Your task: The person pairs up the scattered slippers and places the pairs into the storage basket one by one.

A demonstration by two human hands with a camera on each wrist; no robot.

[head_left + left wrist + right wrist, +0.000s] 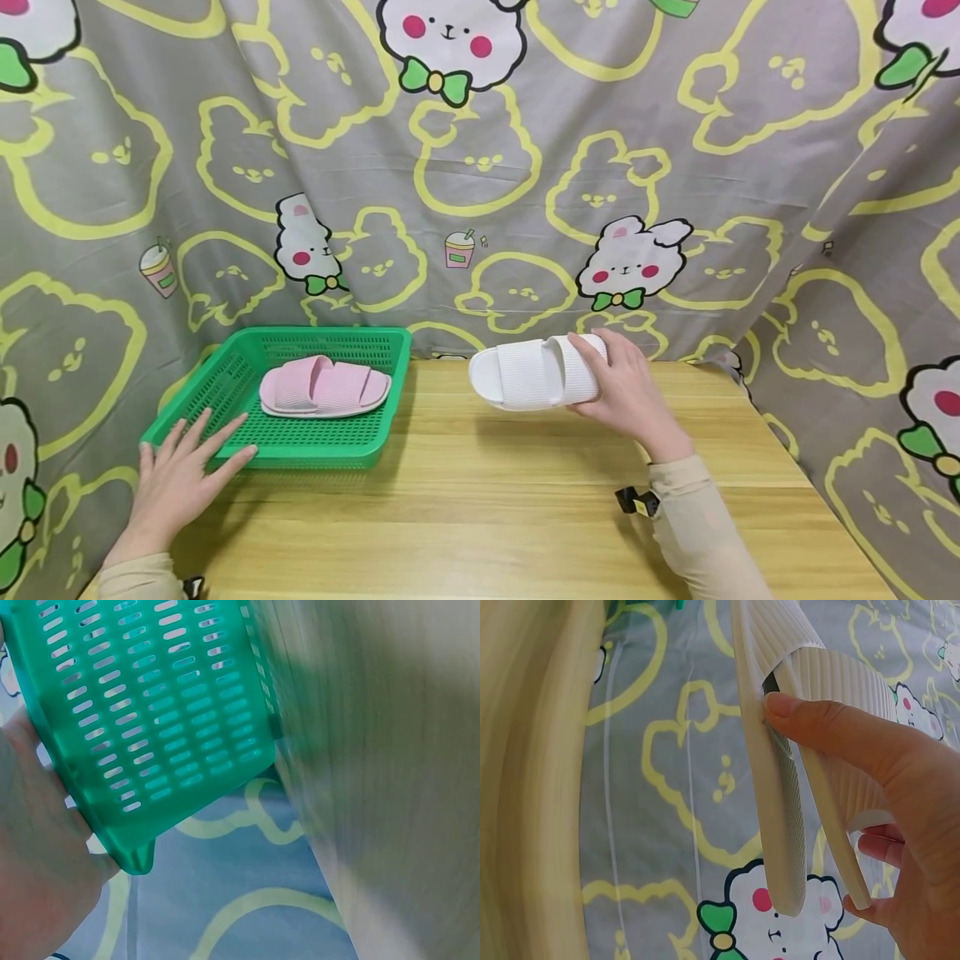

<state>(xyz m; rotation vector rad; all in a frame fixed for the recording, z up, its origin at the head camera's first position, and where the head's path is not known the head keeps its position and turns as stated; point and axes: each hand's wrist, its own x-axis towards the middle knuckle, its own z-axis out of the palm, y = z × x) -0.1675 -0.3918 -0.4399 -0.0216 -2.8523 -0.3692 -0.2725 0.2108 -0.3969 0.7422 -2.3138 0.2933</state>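
Observation:
My right hand (630, 392) grips a pair of white slippers (521, 375) at their right end and holds them above the wooden table. In the right wrist view the two white slippers (780, 825) are slotted into each other, with the thumb (832, 727) across their edges and the other fingers on the far side. My left hand (176, 483), fingers spread and fairly straight, rests at the front left rim of a green basket (375, 454). Inside the basket lies a pair of pink slippers (326, 392), also slotted together.
Behind the wooden table (450, 517) hangs a grey curtain (495, 192) with yellow outlines and rabbit faces, and it continues along both sides. The basket stands at the table's back left, close to the curtain. A black strap clip (636, 502) sits at the right wrist.

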